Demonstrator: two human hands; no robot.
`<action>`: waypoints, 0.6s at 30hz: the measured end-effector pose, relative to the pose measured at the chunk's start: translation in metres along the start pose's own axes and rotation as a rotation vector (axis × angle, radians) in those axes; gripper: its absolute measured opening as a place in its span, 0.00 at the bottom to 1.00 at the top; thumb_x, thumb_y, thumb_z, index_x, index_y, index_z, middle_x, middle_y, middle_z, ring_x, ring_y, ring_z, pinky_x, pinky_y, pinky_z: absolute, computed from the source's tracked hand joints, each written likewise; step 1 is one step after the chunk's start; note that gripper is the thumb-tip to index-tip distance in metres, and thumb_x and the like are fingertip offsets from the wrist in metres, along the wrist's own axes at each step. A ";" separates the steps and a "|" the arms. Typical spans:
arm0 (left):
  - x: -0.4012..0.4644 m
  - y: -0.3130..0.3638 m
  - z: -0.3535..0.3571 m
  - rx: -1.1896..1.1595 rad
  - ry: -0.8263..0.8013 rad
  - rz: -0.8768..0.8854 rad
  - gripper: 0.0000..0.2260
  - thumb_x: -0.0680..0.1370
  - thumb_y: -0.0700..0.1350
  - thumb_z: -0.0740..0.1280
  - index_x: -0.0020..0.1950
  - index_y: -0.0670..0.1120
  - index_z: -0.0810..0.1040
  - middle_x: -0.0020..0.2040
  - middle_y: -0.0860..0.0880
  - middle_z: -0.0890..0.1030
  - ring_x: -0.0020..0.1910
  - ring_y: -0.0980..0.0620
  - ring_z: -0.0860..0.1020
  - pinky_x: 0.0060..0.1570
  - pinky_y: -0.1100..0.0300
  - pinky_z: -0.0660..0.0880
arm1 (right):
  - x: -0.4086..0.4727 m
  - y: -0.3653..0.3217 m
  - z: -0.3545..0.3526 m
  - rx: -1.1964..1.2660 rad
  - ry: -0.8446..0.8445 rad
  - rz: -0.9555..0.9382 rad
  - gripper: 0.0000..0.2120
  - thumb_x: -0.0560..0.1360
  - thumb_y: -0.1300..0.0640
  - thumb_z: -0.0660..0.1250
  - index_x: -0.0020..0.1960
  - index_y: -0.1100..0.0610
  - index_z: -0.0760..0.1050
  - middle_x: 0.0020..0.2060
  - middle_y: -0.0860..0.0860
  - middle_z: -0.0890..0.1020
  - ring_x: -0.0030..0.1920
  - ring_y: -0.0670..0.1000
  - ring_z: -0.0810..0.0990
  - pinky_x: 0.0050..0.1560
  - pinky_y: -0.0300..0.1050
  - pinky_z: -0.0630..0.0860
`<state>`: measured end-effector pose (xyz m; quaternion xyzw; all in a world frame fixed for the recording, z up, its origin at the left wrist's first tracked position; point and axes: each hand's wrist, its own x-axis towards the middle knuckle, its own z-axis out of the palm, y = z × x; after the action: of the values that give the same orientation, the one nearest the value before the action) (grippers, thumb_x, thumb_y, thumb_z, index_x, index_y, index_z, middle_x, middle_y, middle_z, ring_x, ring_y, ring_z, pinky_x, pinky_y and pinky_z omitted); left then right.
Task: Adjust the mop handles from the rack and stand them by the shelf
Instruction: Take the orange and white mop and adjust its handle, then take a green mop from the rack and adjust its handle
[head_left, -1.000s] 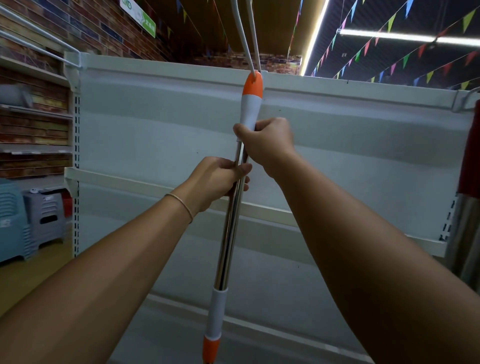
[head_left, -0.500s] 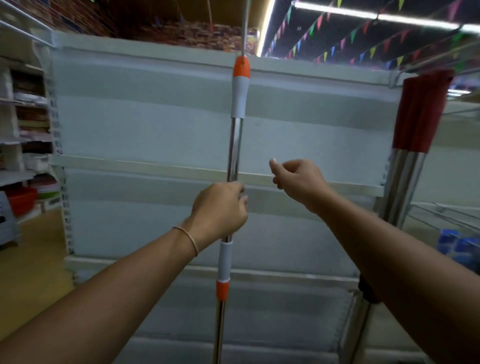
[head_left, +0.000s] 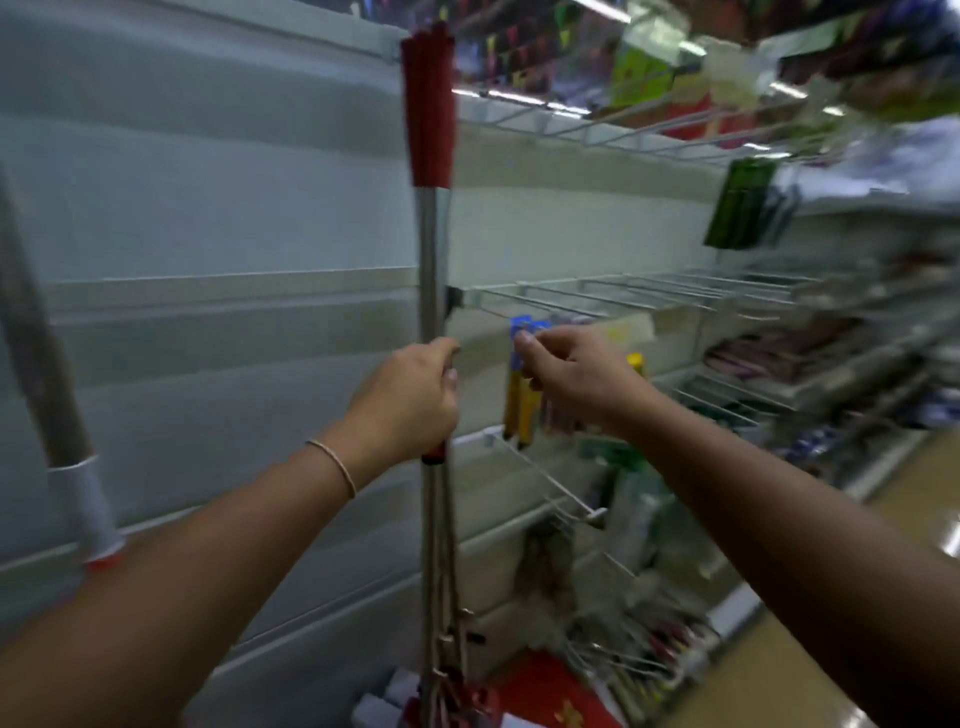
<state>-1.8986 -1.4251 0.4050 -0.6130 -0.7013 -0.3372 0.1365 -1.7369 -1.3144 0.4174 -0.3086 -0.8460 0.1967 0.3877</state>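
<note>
A bundle of steel mop handles (head_left: 434, 244) with red grips (head_left: 428, 104) at the top stands upright against the white shelf's end. My left hand (head_left: 410, 400) grips one of these steel poles at mid height, fingers curled round it. My right hand (head_left: 569, 376) hovers just right of the pole, fingers loosely curled and holding nothing. The steel handle with the white and orange collar (head_left: 83, 506) leans at the far left against the shelf's white back panel (head_left: 234, 208), with no hand on it. The frame is blurred by motion.
Wire shelves (head_left: 623, 293) with goods run along the right. Yellow-handled items (head_left: 519, 410) hang behind my right hand, and a green pack (head_left: 740, 205) hangs higher up. Red packaging (head_left: 545, 686) lies at the pole's foot. Yellowish floor (head_left: 779, 675) shows at the lower right.
The view has swung right. My left hand has let go of the orange-collared handle, which now leans at the left, and grips a red-topped pole. My right hand followed rightwards.
</note>
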 end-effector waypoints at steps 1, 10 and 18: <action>0.007 0.020 0.011 -0.031 0.010 0.040 0.15 0.76 0.45 0.59 0.60 0.43 0.77 0.55 0.39 0.82 0.54 0.38 0.79 0.54 0.49 0.75 | -0.005 0.016 -0.018 -0.003 0.013 0.016 0.25 0.80 0.45 0.60 0.38 0.65 0.77 0.30 0.60 0.79 0.29 0.53 0.76 0.33 0.54 0.77; 0.066 0.220 0.132 -0.260 -0.002 0.302 0.10 0.77 0.43 0.64 0.55 0.44 0.81 0.48 0.44 0.84 0.45 0.44 0.81 0.46 0.57 0.74 | -0.047 0.147 -0.192 -0.173 0.113 0.119 0.22 0.80 0.45 0.62 0.42 0.62 0.81 0.39 0.62 0.83 0.41 0.61 0.83 0.41 0.58 0.80; 0.123 0.343 0.225 -0.411 -0.078 0.296 0.11 0.78 0.43 0.63 0.59 0.45 0.79 0.51 0.43 0.83 0.47 0.44 0.80 0.50 0.55 0.77 | -0.088 0.234 -0.318 -0.275 0.173 0.249 0.17 0.81 0.45 0.62 0.42 0.53 0.82 0.31 0.45 0.80 0.34 0.44 0.77 0.38 0.43 0.72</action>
<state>-1.5484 -1.1799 0.4188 -0.7363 -0.5255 -0.4253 0.0298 -1.3588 -1.1727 0.4342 -0.4769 -0.7836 0.0985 0.3859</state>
